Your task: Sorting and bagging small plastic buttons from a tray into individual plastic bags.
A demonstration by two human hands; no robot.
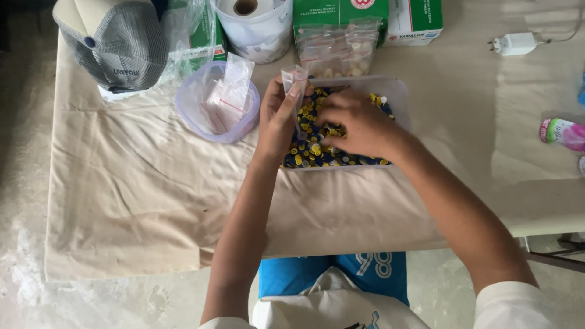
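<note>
A clear plastic tub [396, 91] on the cloth-covered table holds many small blue and yellow pieces [311, 152]. My left hand [277, 119] holds a small clear zip bag [294, 76] upright over the tub's left side. My right hand [353, 125] reaches down into the pieces, fingers curled among them; whether it grips any is hidden.
A round lilac bowl [195, 119] with empty zip bags stands left of the tub. Behind are a grey cap [116, 42], a white roll [253, 24], green and white boxes [341, 12], filled bags [338, 52]. A white charger [515, 44] and pink tube [563, 133] lie right.
</note>
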